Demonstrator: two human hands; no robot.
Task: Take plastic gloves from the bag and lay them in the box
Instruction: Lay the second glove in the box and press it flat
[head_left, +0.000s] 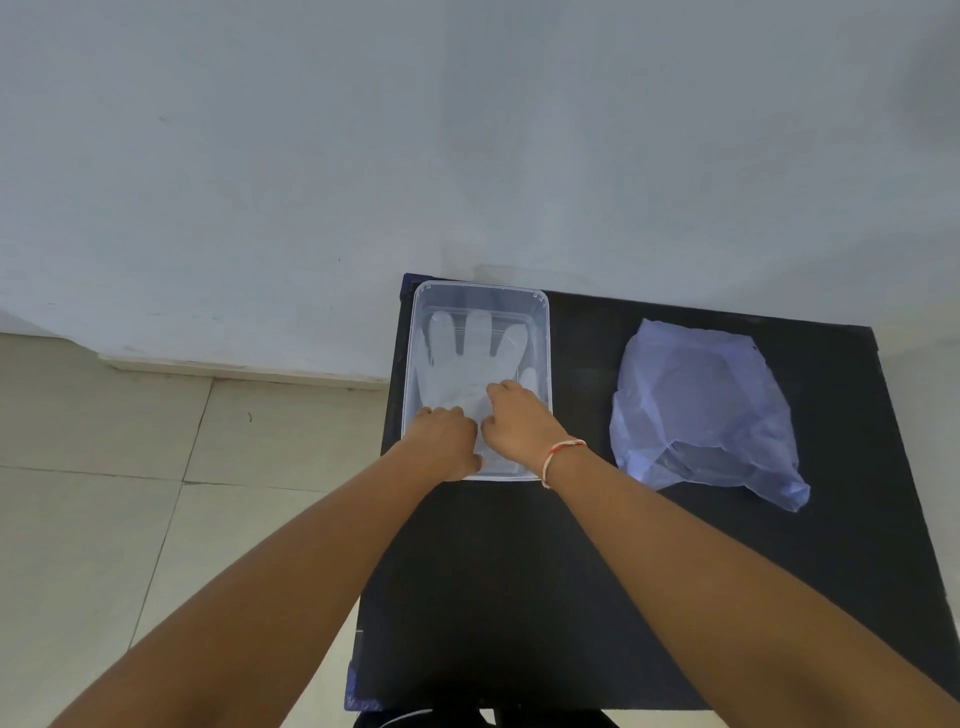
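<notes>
A clear plastic box (544, 332) stands at the far left of the black table. Inside it a see-through plastic glove (470, 358) lies flat, its fingers pointing away from me. Both hands reach into the near end of the box over the glove's cuff. My left hand (444, 441) is curled at the box's near left corner, fingers on the cuff. My right hand (517, 418) pinches the glove near its middle; a red and white string circles that wrist. The pale blue plastic bag (701, 410) lies crumpled to the right, untouched.
The black table (571, 571) ends just left of the box, beyond which a tiled floor (130, 467) shows. A pale wall (363, 156) runs behind the table's far edge. Bare black table surface lies between box and bag.
</notes>
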